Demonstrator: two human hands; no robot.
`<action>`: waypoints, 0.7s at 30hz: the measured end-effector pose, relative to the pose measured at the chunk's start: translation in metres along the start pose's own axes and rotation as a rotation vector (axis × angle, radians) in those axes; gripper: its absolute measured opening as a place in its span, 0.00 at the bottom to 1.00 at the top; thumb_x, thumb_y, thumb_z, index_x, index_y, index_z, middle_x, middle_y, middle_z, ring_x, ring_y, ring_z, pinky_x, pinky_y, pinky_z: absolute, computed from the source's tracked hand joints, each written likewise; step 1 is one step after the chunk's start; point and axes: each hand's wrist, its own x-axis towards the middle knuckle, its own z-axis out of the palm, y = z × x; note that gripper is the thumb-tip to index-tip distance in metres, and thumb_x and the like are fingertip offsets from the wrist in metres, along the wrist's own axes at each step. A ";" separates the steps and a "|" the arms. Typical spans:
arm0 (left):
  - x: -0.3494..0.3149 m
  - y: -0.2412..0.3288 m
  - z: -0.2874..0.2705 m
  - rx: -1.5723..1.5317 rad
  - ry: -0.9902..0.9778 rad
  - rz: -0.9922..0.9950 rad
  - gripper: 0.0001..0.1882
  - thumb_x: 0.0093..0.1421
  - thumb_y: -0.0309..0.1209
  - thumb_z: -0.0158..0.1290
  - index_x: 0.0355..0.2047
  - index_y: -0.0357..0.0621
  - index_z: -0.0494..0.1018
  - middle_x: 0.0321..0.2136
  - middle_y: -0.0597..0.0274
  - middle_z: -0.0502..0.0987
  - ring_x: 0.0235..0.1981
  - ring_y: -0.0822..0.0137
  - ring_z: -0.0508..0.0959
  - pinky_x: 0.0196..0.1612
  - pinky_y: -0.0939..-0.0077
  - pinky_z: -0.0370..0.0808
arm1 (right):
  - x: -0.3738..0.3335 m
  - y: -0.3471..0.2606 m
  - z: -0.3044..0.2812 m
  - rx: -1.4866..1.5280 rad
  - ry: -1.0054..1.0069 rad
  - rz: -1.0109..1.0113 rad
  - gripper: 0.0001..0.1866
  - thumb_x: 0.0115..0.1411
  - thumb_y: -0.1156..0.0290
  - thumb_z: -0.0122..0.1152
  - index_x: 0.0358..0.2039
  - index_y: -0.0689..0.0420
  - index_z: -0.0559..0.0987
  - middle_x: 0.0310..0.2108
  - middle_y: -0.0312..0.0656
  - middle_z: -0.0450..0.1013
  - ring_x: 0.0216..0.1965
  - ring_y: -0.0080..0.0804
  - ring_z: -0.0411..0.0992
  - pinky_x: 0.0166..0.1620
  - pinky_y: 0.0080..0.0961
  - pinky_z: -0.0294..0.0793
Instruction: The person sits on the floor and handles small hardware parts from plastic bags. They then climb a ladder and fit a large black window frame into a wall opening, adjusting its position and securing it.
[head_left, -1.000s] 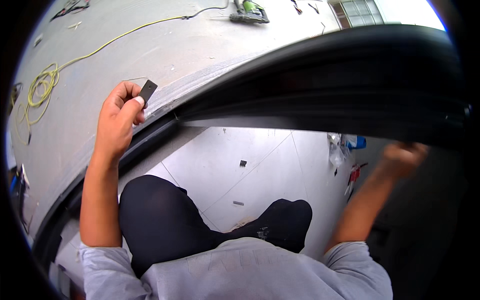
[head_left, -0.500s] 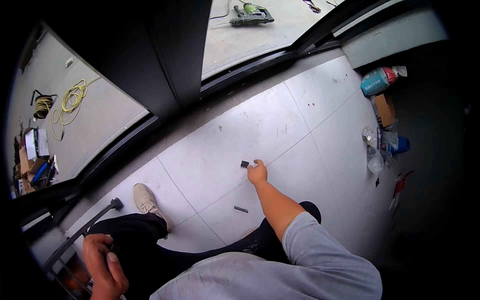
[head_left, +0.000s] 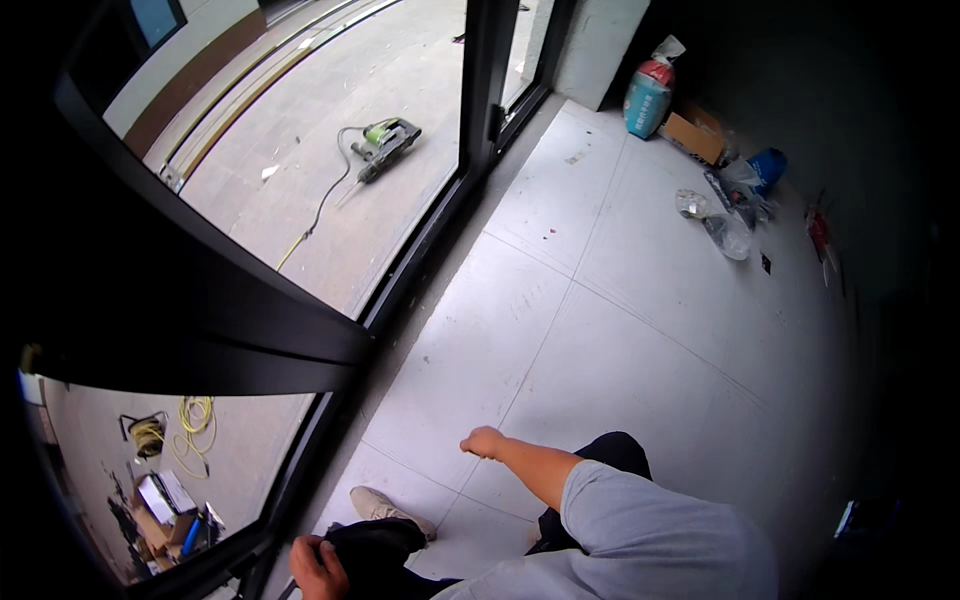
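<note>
My right hand [head_left: 484, 442] reaches out over the pale floor tiles [head_left: 610, 400], its fingers drawn together. Whatever may be inside them is hidden or too small to name. At the lower left, my left hand [head_left: 318, 572] is beside my bent knee in dark trousers, fingers curled inward. I cannot make out what that hand holds, if anything. A beige shoe [head_left: 385, 508] is planted on the tiles between the two hands.
A black door frame [head_left: 415, 270] borders the tiles on the left. Beyond it lie a green-and-black rotary hammer [head_left: 385, 145], a yellow cable [head_left: 195, 425] and cardboard boxes [head_left: 160, 520]. At the far right are a blue-and-red bag [head_left: 648, 100], an open carton [head_left: 695, 135] and plastic bags [head_left: 730, 235].
The view has swung to the right. The fingers of my right hand have closed, and the small dark square piece beside them no longer shows. A dark strip on the floor is also out of sight.
</note>
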 end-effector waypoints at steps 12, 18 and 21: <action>-0.048 -0.029 0.076 0.057 -0.403 0.200 0.19 0.70 0.40 0.42 0.52 0.38 0.68 0.32 0.33 0.79 0.34 0.33 0.78 0.35 0.44 0.74 | -0.314 -0.108 0.022 0.808 -0.575 -0.062 0.12 0.58 0.57 0.61 0.36 0.51 0.80 0.25 0.35 0.70 0.27 0.29 0.75 0.29 0.24 0.73; -0.101 0.165 0.027 -0.513 -0.717 0.148 0.18 0.61 0.38 0.58 0.46 0.40 0.71 0.33 0.47 0.79 0.37 0.52 0.80 0.42 0.60 0.75 | -0.392 -0.080 -0.025 0.608 -0.347 -0.014 0.09 0.54 0.62 0.61 0.31 0.53 0.80 0.24 0.34 0.70 0.25 0.32 0.75 0.30 0.34 0.74; -0.119 0.241 -0.031 -0.502 -0.657 0.293 0.13 0.60 0.35 0.61 0.42 0.42 0.77 0.33 0.55 0.84 0.37 0.63 0.85 0.40 0.68 0.80 | -0.467 -0.101 -0.034 0.705 -0.419 0.003 0.19 0.60 0.50 0.58 0.36 0.54 0.81 0.29 0.36 0.75 0.28 0.33 0.76 0.31 0.37 0.75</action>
